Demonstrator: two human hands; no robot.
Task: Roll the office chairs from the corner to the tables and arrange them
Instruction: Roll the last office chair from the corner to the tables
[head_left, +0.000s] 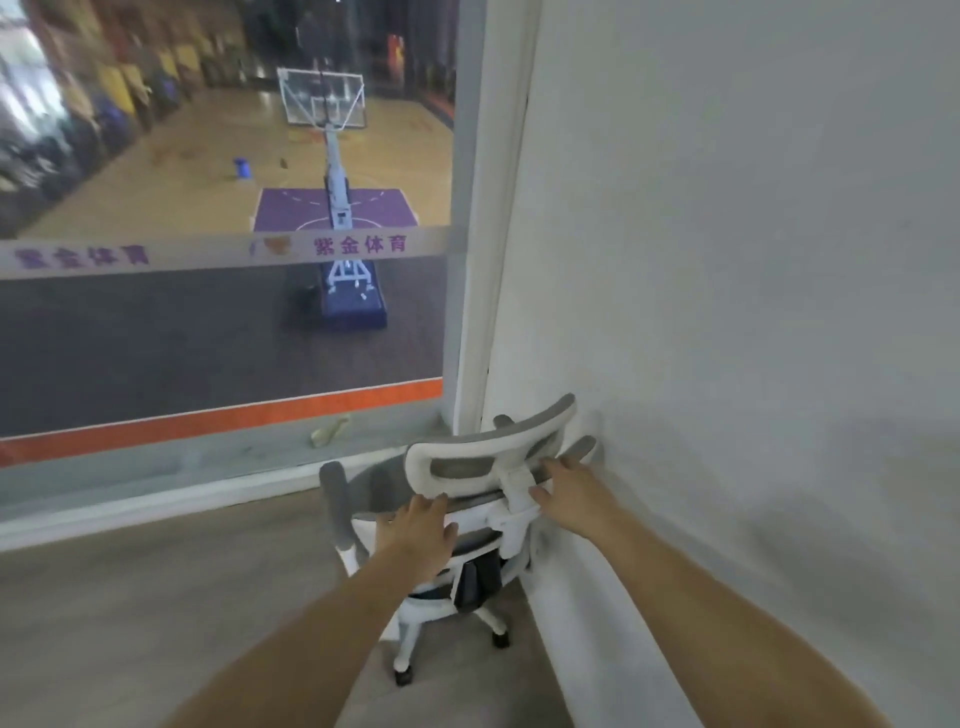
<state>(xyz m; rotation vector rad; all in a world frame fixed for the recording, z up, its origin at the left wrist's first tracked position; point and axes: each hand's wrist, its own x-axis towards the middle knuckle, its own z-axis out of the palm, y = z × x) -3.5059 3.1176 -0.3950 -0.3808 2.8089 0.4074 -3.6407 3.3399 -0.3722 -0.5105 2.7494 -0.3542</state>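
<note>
- A white office chair (467, 525) with grey mesh is sitting in the corner, between the window (223, 208) and the wall (727, 260).
- The left hand (418, 530) and right hand (574, 496) are resting on its backrest top, fingers spread, each grip looking loose.
- Step in hand: taking hold. Next likely needs pulling it backward, clear of the wall.

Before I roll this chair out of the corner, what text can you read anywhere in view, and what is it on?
"紫金体育": purple characters on the pale strip across the window glass, right of a small orange logo.
The same characters at the strip's left end: blurred, only partly legible.
Office chair: no readable label.
</note>
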